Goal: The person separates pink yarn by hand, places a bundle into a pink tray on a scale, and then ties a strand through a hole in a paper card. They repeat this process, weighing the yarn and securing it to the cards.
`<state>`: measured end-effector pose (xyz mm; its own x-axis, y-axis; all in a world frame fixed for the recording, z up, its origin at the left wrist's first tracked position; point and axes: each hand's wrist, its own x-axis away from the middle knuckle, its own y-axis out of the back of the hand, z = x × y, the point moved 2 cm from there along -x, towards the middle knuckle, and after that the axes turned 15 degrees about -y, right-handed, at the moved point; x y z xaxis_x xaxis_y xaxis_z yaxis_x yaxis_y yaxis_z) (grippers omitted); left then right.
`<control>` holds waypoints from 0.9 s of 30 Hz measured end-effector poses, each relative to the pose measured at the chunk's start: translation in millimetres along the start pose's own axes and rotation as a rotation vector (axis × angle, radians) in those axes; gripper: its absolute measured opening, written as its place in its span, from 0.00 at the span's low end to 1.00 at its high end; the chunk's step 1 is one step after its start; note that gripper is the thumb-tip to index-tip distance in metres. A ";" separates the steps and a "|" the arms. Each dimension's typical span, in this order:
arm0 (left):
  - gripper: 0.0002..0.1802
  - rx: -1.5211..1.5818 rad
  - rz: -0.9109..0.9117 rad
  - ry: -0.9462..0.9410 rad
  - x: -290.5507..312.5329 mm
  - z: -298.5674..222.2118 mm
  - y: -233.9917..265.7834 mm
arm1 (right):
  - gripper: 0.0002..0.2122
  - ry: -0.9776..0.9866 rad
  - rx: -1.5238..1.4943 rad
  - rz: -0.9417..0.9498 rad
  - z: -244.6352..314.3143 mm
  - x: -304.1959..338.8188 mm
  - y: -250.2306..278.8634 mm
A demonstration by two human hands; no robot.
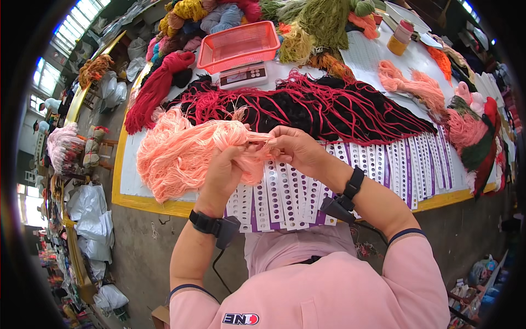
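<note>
Head view shows the left hand [226,163] and right hand [303,151] with their fingers closed narrowly on strands at the right end of a loose, peach-coloured yarn bundle [178,156]. The bundle lies mostly on the white, yellow-edged surface [156,205], nearer the person than a long black-and-red yarn heap [318,109]. Beyond the heap is a rectangular coral-pink plastic basket [266,50].

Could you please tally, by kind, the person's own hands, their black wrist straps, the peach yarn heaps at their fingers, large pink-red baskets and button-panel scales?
Left hand and right hand: 2
Left wrist strap and right wrist strap: 2
Peach yarn heap: 1
Pink-red basket: 1
Button-panel scale: 1
Total: 7
</note>
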<state>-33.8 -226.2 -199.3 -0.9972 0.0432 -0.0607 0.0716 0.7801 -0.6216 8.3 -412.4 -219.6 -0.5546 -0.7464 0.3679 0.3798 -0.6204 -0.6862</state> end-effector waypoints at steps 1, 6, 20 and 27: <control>0.26 0.114 -0.043 0.019 -0.3 1.4 7.9 | 0.03 -0.005 -0.002 0.003 0.8 -2.2 -0.5; 0.17 -0.513 0.286 0.069 -13.8 -46.3 40.3 | 0.05 -0.189 0.216 0.195 22.4 0.4 2.7; 0.22 -2.449 -0.653 0.008 76.3 -468.4 402.1 | 0.15 0.320 1.459 -0.658 188.8 70.4 171.7; 0.12 -1.342 -1.234 0.020 97.2 -465.0 392.5 | 0.12 0.259 1.782 -1.602 241.2 222.9 300.1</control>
<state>-112.1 374.4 -86.0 -0.4614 -0.8826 -0.0899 -0.6759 0.2841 0.6801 177.3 -823.1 -192.1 -0.9197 0.2569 -0.2968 -0.3249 -0.0742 0.9428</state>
